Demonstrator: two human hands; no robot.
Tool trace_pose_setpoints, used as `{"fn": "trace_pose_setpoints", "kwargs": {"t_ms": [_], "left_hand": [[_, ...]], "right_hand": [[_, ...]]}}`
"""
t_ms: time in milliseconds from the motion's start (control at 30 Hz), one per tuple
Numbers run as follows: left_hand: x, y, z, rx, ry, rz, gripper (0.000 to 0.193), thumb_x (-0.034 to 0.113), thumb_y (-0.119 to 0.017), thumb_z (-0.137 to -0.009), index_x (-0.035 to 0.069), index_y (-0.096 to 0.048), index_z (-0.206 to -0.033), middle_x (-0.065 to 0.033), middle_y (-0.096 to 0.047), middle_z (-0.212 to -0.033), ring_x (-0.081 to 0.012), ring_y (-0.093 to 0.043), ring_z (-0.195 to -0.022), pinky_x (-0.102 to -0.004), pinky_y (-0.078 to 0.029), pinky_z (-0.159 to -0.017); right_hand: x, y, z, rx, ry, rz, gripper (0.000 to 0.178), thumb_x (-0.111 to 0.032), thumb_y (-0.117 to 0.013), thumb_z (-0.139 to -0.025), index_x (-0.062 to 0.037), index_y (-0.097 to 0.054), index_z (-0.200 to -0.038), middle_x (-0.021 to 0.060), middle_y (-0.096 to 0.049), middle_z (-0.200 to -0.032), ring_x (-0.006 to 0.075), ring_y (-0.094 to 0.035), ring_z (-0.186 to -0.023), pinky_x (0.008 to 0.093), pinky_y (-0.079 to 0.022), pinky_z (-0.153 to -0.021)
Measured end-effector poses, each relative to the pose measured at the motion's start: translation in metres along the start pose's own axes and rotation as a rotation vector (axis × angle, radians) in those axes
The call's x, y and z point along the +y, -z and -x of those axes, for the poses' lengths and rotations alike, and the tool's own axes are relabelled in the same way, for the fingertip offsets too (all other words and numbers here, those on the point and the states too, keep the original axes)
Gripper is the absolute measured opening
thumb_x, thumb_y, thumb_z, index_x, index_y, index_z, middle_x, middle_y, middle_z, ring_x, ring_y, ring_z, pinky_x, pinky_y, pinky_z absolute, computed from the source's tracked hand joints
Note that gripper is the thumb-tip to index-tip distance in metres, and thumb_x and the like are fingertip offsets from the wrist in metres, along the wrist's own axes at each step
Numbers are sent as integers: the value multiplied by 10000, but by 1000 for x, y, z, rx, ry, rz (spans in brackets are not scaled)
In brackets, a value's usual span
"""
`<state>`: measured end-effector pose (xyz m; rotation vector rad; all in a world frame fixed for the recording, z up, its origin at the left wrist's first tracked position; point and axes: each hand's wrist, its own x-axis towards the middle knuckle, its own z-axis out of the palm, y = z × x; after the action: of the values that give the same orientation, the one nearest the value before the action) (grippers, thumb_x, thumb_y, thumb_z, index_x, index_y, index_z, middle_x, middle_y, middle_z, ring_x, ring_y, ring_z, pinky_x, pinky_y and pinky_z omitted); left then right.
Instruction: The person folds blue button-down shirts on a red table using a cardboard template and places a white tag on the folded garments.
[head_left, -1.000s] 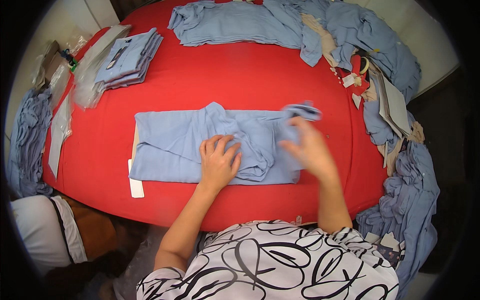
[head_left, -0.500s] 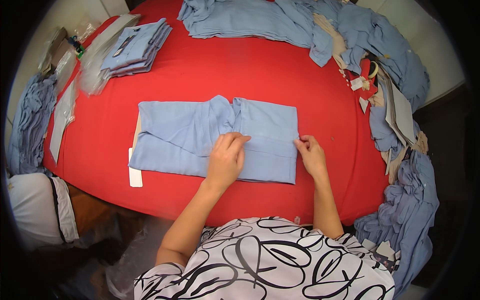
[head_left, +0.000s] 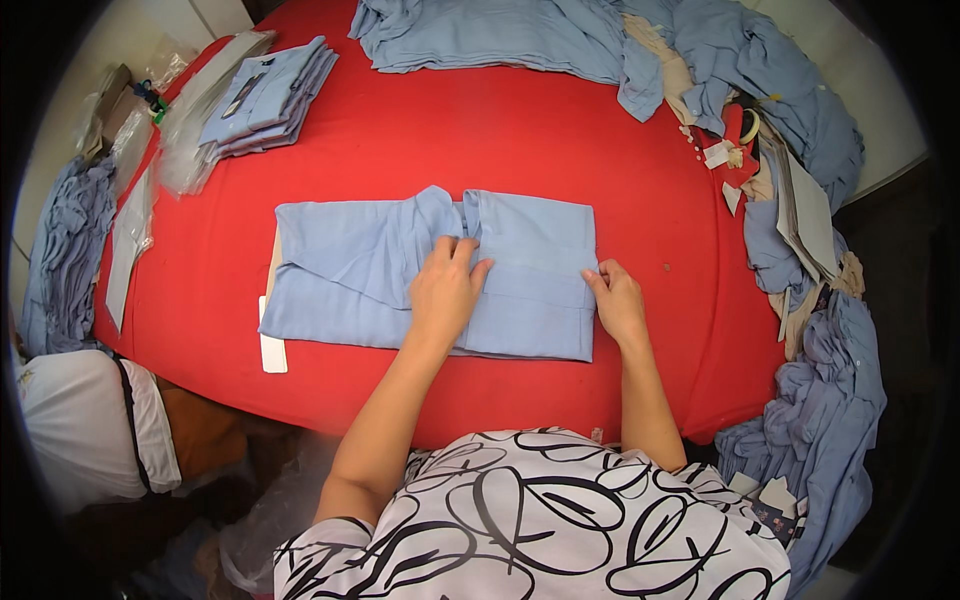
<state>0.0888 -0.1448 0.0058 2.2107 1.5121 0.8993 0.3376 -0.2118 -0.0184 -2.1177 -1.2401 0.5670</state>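
Note:
A light blue folded shirt lies flat across the table in front of me. Rumpled cloth bunches near its middle, beside a smoother right-hand panel. My left hand rests on this middle part, fingers bent on the fabric and thumb held apart from them. At the shirt's right edge, my right hand pinches the cloth between thumb and fingers. A white card strip sticks out from under the shirt's left end, with a beige edge above it.
Red cloth covers the table. Folded shirts sit at the far left beside clear plastic bags. Blue garments lie along the far edge, and more garments hang at the right near white sheets.
My left hand has shifted slightly up and left over the shirt, its fingers reaching farther toward the middle fold. My right hand has moved slightly left and down at the edge.

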Motion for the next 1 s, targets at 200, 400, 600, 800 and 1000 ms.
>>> {"fn": "trace_pose_setpoints", "kwargs": {"t_ms": [200, 400, 600, 800, 1000], "left_hand": [[5, 13, 10, -26, 71, 100, 103, 90, -688, -868, 58, -629, -946, -91, -599, -948, -269, -617, -708, -400, -494, -585], [-6, 5, -6, 48, -78, -82, 237, 111, -711, -830, 94, -676, -1064, -75, -584, -1030, -274, -562, -846, -390, -457, -728], [-13, -16, -52, 50, -156, -308, 225, 156, -736, -795, 119, -716, -1016, -55, -599, -992, -277, -522, -912, -403, -387, -829], [-34, -13, -52, 138, -47, -130, 127, 97, -699, -812, 92, -665, -934, -53, -615, -968, -269, -532, -958, -409, -359, -889], [0, 5, -34, 88, -13, 211, 143, 107, -649, -879, 45, -663, -1007, -117, -620, -999, -317, -580, -926, -424, -444, -868]], "right_hand": [[-1, 5, 0, -33, 51, 15, 293, -265, -740, -860, -25, -573, -838, 25, -518, -666, 127, -475, -602, 317, -410, -544], [-13, 10, 4, -63, 23, 7, 314, -263, -769, -830, -31, -557, -830, 27, -515, -664, 134, -473, -599, 316, -406, -536], [-11, 10, 3, -84, -2, 61, 339, -275, -765, -824, -19, -558, -905, 100, -570, -790, 224, -538, -722, 364, -447, -636], [-20, 14, 3, -137, -60, 76, 345, -279, -742, -836, -7, -595, -990, 147, -620, -912, 278, -595, -852, 383, -480, -735], [7, 10, -6, -144, -63, -252, 271, -224, -745, -852, -29, -566, -912, 26, -559, -757, 116, -522, -710, 290, -441, -642]]}}
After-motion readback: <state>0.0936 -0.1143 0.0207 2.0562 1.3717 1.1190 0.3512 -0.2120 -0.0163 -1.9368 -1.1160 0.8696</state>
